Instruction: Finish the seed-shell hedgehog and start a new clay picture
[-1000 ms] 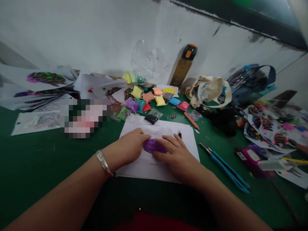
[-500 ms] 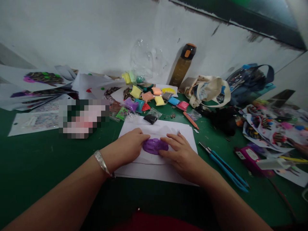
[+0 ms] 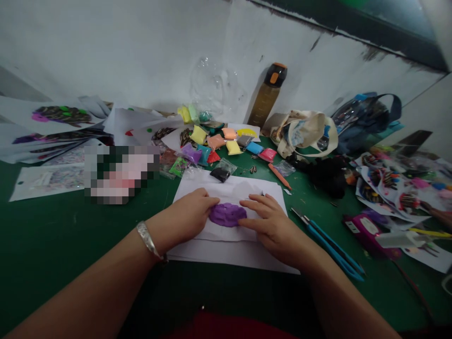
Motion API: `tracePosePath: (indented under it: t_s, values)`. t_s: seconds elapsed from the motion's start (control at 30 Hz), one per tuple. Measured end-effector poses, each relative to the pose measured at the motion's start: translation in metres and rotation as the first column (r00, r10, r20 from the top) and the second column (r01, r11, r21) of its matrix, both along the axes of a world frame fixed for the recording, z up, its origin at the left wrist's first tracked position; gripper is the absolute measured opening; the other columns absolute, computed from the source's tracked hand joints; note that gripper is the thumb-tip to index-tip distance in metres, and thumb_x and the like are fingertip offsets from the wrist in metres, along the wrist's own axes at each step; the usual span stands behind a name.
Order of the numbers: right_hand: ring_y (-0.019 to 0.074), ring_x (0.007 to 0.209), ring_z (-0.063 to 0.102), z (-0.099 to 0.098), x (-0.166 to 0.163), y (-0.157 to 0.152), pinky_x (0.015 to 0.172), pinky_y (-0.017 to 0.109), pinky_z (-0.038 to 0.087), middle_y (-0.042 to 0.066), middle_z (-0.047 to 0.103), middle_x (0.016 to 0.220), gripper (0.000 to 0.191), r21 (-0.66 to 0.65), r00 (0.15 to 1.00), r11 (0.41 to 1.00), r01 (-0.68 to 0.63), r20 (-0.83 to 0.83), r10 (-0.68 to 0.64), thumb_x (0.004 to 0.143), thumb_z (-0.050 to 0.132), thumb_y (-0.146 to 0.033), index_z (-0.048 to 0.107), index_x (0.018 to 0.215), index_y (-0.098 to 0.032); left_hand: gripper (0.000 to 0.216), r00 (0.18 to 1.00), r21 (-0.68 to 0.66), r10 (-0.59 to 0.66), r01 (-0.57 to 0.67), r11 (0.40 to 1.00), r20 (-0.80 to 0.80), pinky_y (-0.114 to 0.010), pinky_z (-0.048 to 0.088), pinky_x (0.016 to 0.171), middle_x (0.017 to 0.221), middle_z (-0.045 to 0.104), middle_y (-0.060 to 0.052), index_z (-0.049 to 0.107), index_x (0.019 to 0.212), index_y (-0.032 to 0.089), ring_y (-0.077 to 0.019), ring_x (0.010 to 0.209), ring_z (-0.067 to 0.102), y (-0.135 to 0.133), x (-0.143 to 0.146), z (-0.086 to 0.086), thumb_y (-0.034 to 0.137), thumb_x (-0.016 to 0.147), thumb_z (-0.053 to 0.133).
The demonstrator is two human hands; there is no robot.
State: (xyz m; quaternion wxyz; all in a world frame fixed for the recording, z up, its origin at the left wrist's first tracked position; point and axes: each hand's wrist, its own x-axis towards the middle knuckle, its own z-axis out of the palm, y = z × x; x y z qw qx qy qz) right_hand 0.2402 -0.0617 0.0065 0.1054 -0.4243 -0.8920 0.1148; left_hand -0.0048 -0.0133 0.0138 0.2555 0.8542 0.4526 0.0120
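Note:
A flattened oval of purple clay [image 3: 228, 214] lies on white paper [image 3: 226, 256] in the head view. At the clay's left end, my left hand [image 3: 189, 215] has its fingers curled together, their tips touching the edge; whether they pinch clay or paper is hidden. A silver bracelet [image 3: 146, 238] circles that wrist. Over the right end of the clay, my right hand [image 3: 273, 223] is open with fingers spread. One of its fingertips is at the clay's right edge, while another finger is raised just off it.
Colourful clay packets [image 3: 215, 142] and a black packet [image 3: 221, 174] lie beyond the paper. To the right are blue tweezers [image 3: 334, 249], an orange stick [image 3: 280, 176] and a pink device [image 3: 369, 235]. A bottle [image 3: 266, 96] and cloth bag [image 3: 303, 134] stand by the wall.
My right hand has shifted slightly right, its fingers drawing back from the clay's top. My left hand stays at the clay's left end.

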Motion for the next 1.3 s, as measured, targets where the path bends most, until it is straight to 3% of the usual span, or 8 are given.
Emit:
tracePosePath:
  t_s: [0.33, 0.57, 0.9, 1.13, 1.3]
  values:
    - [0.0285, 0.133, 0.034, 0.001, -0.005, 0.000, 0.108, 0.061, 0.020, 0.001, 0.050, 0.137, 0.056, -0.069, 0.998, 0.997, -0.030, 0.061, 0.035, 0.071, 0.046, 0.002, 0.067, 0.110, -0.033, 0.039, 1.000, 0.006, 0.003, -0.003, 1.000, -0.024, -0.030, 0.045, 0.085, 0.108, 0.058, -0.009, 0.056, 0.127, 0.021, -0.0206, 0.094, 0.058, -0.001, 0.001, 0.002, 0.023, 0.092, 0.037]
    - [0.0269, 0.131, 0.036, -0.001, 0.003, 0.003, 0.107, 0.058, 0.027, 0.005, 0.053, 0.134, 0.053, 0.009, 0.997, 1.000, 0.002, -0.080, -0.001, 0.075, 0.042, 0.000, 0.068, 0.111, -0.029, 0.040, 0.999, -0.009, 0.010, -0.010, 1.000, -0.040, -0.029, 0.045, 0.083, 0.108, 0.058, -0.009, 0.057, 0.127, 0.022, -0.0206, 0.092, 0.059, 0.000, 0.002, 0.003, 0.022, 0.092, 0.038]
    - [0.0293, 0.133, 0.033, 0.000, -0.012, 0.000, 0.107, 0.061, 0.021, 0.002, 0.048, 0.139, 0.054, -0.081, 0.998, 0.996, -0.027, 0.052, 0.032, 0.076, 0.047, -0.001, 0.065, 0.114, -0.036, 0.038, 1.000, 0.009, 0.003, -0.003, 1.000, -0.009, -0.031, 0.044, 0.086, 0.108, 0.058, -0.008, 0.057, 0.125, 0.022, -0.0204, 0.095, 0.058, -0.001, 0.001, 0.002, 0.024, 0.092, 0.037]
    - [0.0248, 0.133, 0.032, 0.000, 0.001, 0.003, 0.109, 0.053, 0.027, 0.005, 0.048, 0.138, 0.056, -0.043, 0.993, 0.999, -0.011, -0.115, 0.006, 0.074, 0.040, 0.002, 0.066, 0.114, -0.027, 0.038, 1.000, -0.003, -0.003, 0.003, 1.000, -0.019, -0.031, 0.045, 0.084, 0.106, 0.058, -0.008, 0.058, 0.124, 0.021, -0.0206, 0.093, 0.058, -0.001, 0.002, 0.004, 0.024, 0.092, 0.038]
    - [0.0276, 0.133, 0.033, -0.002, 0.000, 0.004, 0.108, 0.059, 0.023, 0.001, 0.050, 0.137, 0.056, -0.097, 1.000, 0.995, -0.016, -0.013, 0.015, 0.071, 0.044, 0.001, 0.069, 0.108, -0.032, 0.038, 1.000, 0.015, -0.005, 0.006, 1.000, -0.021, -0.031, 0.045, 0.085, 0.107, 0.057, -0.008, 0.057, 0.125, 0.022, -0.0205, 0.095, 0.058, 0.000, 0.002, 0.002, 0.024, 0.092, 0.038]
